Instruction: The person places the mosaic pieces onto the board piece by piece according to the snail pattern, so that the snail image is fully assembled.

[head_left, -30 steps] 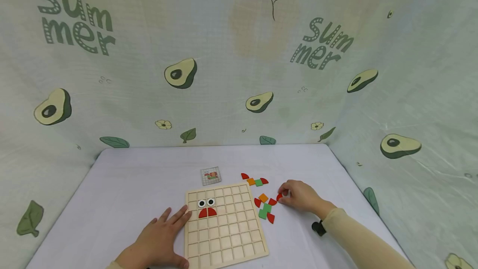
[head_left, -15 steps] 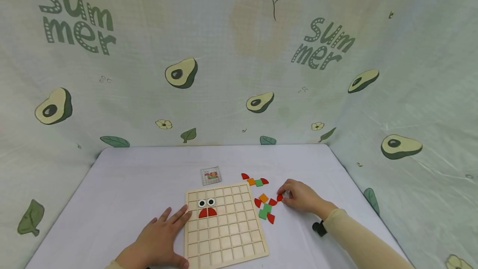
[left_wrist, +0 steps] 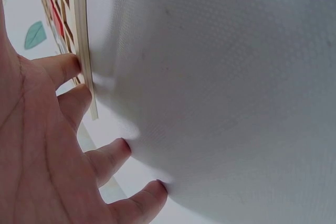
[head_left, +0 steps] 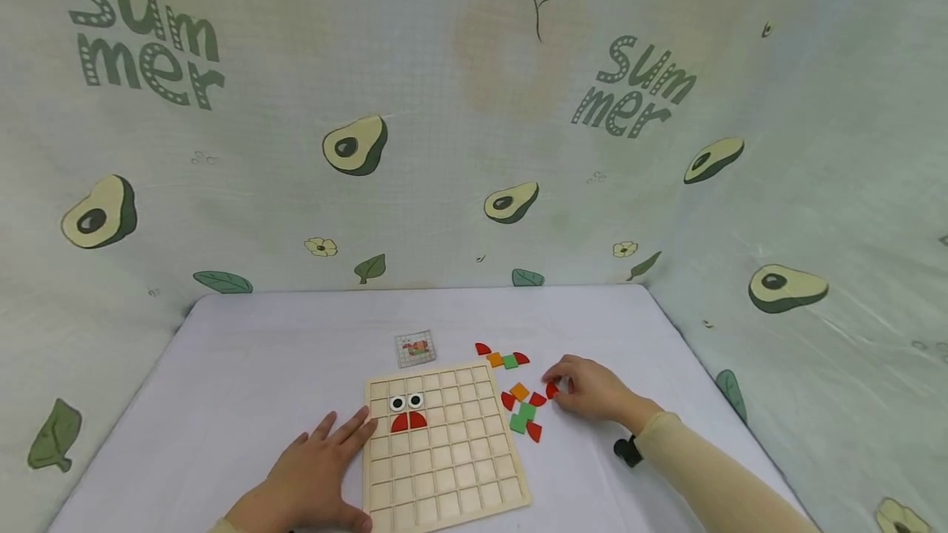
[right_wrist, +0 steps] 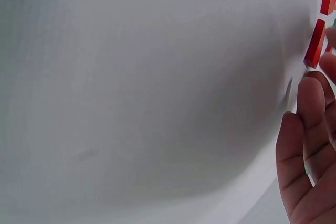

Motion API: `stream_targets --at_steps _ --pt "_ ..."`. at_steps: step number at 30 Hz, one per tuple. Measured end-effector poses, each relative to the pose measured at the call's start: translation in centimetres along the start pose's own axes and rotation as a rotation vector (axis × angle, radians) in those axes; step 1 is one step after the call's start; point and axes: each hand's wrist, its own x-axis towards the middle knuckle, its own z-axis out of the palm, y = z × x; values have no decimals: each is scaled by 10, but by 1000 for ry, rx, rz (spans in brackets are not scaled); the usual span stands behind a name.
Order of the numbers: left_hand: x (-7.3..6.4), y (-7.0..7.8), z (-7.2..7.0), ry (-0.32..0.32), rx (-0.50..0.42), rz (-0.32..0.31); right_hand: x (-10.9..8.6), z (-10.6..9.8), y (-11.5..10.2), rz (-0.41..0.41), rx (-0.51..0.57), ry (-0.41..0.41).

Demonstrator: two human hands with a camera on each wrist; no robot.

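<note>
A square wooden grid board [head_left: 453, 457] lies on the table. Two round eye pieces [head_left: 406, 402] sit in its upper left, with two red quarter-circles [head_left: 409, 421] just below them. My left hand [head_left: 314, 467] rests with spread fingers at the board's left edge. In the left wrist view, two of its fingertips [left_wrist: 71, 66] touch the board's side [left_wrist: 83, 35], while the other two reach down to the cloth. To the right of the board, my right hand [head_left: 592, 389] pinches a red quarter-circle piece [head_left: 551, 390] between thumb and forefinger, low at the tabletop.
Beside the board lie loose pieces: an orange square [head_left: 519, 391], green squares [head_left: 522, 417] and red quarter-circles [head_left: 534, 431]. A second row, with another orange square [head_left: 494, 359], lies farther back. A small picture card [head_left: 415, 349] is behind the board. Printed cloth [head_left: 437, 212] hangs around the table.
The right fingers shift slightly around the red quarter-circle, and more of it shows than a second ago. The left hand and the board stay put. The head view has drifted a little.
</note>
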Motion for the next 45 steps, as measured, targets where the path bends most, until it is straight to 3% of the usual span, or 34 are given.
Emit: stream_targets --at_steps 15,27,45 --pt "-2 -1 0 -4 -8 -8 4 6 -8 74 -52 29" --pt "-2 0 0 -3 -1 -13 7 -1 -5 -11 -6 -45" --pt "-1 1 0 -10 -6 -23 7 -4 8 -41 13 -38"
